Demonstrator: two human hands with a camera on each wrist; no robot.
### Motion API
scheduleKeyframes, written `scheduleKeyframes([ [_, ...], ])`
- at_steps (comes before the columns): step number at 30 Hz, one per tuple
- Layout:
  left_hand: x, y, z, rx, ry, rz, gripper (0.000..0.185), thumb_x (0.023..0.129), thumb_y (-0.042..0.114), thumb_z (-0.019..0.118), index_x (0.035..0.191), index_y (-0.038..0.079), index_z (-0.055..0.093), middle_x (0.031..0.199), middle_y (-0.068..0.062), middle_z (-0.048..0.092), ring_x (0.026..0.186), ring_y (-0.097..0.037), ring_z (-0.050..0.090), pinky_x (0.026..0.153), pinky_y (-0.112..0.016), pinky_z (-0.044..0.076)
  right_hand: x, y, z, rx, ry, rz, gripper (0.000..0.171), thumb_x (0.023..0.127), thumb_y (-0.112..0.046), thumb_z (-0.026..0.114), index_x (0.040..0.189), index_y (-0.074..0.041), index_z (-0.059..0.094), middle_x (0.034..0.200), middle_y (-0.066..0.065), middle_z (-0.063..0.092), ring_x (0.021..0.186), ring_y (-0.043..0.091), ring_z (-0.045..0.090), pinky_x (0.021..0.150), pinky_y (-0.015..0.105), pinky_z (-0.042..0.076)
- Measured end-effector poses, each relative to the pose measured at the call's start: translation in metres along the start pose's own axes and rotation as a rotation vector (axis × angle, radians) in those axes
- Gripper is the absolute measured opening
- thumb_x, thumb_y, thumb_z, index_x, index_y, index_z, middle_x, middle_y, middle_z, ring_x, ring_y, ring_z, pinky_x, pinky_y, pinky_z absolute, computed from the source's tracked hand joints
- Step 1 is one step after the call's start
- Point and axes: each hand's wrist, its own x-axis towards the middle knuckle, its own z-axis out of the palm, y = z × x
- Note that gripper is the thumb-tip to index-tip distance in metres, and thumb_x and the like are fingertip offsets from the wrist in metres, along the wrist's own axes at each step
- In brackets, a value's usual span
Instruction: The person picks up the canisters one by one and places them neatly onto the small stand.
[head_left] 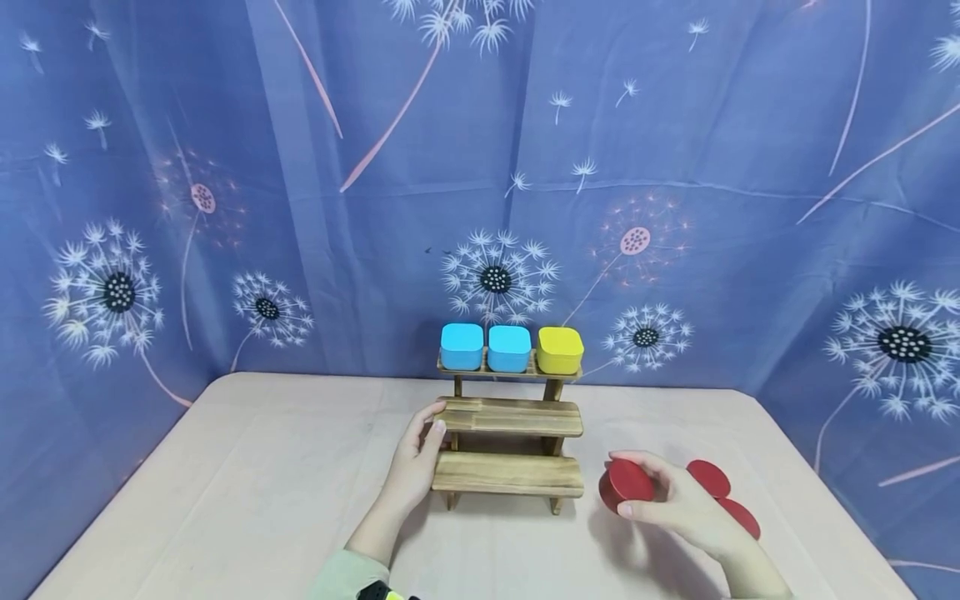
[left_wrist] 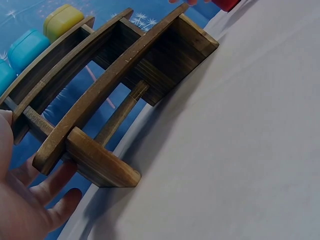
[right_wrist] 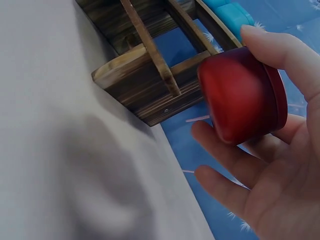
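Red tins (head_left: 723, 493) — partly behind right hand (head_left: 678, 504)

3 boxes (head_left: 509, 348) atop rack (head_left: 510, 417), tins (head_left: 708, 478) right

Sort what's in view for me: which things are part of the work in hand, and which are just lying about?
In hand:
- red tin, gripped by the right hand
- wooden step shelf, its left end touched by the left hand

Lying about:
- two more red tins on the table
- two blue tubs and a yellow tub on the top step
- dandelion curtain
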Motion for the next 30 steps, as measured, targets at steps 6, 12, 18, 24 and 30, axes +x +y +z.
scheduleKeyframes([
  [6,0.006,-0.019,0.0,0.011,0.004,0.014,0.037,0.102,0.029,0.042,0.137,0.019,0.045,0.145,-0.008,0.043,0.128,-0.029,0.045,0.108,-0.049,0.036,0.004,-0.007,-0.001,-0.015,-0.007,-0.029,0.056,0.083,-0.007,0.069,0.134,-0.001,0.046,0.128,-0.004,0.058,0.11,-0.005,0.053,0.086,0.015,0.046],
  [12,0.007,-0.021,0.0,0.007,0.005,0.022,0.037,0.101,0.031,0.042,0.136,0.02,0.047,0.141,-0.007,0.047,0.121,-0.026,0.05,0.105,-0.045,0.038,0.008,-0.013,0.001,-0.064,0.043,-0.062,0.057,0.082,-0.008,0.071,0.134,-0.003,0.048,0.126,-0.022,0.054,0.114,-0.013,0.046,0.09,0.01,0.041],
  [18,0.008,-0.022,0.001,-0.006,0.0,0.021,0.037,0.101,0.031,0.043,0.136,0.021,0.047,0.142,-0.007,0.046,0.125,-0.026,0.048,0.107,-0.046,0.038,0.01,-0.018,0.003,-0.059,0.081,-0.077,0.056,0.081,-0.007,0.071,0.133,-0.004,0.049,0.125,-0.025,0.052,0.115,-0.014,0.045,0.091,0.008,0.038],
  [24,0.008,-0.02,0.001,-0.011,-0.002,0.016,0.036,0.101,0.028,0.043,0.136,0.022,0.046,0.142,-0.006,0.046,0.124,-0.025,0.048,0.107,-0.046,0.037,0.013,-0.023,0.005,-0.046,0.087,-0.093,0.056,0.081,-0.006,0.071,0.133,-0.002,0.048,0.125,-0.023,0.053,0.115,-0.012,0.047,0.091,0.009,0.039],
  [30,-0.003,0.006,-0.002,-0.015,-0.002,0.008,0.036,0.102,0.018,0.042,0.136,0.011,0.046,0.141,-0.014,0.046,0.125,-0.031,0.047,0.108,-0.048,0.036,0.02,-0.029,0.01,-0.022,0.082,-0.11,0.056,0.081,-0.004,0.07,0.133,-0.002,0.048,0.124,-0.022,0.054,0.113,-0.01,0.049,0.089,0.011,0.043],
])
